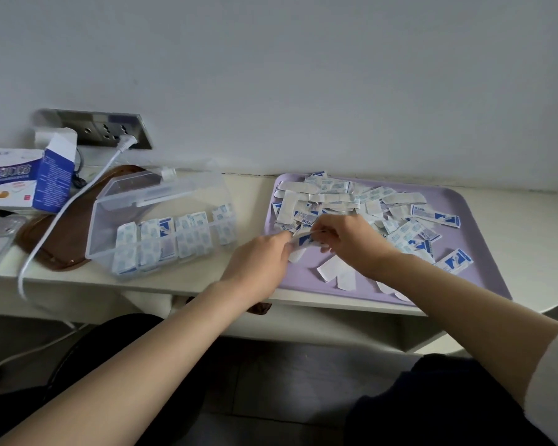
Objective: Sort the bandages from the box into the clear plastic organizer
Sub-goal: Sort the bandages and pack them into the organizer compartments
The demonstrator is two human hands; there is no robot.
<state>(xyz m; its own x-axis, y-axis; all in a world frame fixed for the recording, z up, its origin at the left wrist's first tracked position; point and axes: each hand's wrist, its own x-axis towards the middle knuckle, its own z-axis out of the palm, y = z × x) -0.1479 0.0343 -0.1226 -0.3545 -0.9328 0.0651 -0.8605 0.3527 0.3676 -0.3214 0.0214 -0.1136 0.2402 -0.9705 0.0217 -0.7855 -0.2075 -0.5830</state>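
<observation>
Gathering step. Left hand (261, 262) and right hand (351, 239) together pinch a small stack of bandages (303, 241) over the tray's (484, 275) left edge. Next move: carry it left into the organizer (110, 201), aligned with a compartment.

**Left hand (261, 255) and right hand (351, 239) share one wrapper**

Over the near left part of the flat lilac plastic tray (484, 272), both hands pinch a blue-and-white wrapped bandage (303, 241). A loose heap of bandages (335, 197) covers the tray's far half. Left of the tray on the pale worktop (190, 281) sits the clear plastic organizer (161, 220), its lid raised. Farther left is the opened blue-and-white cardboard box (29, 181).
</observation>
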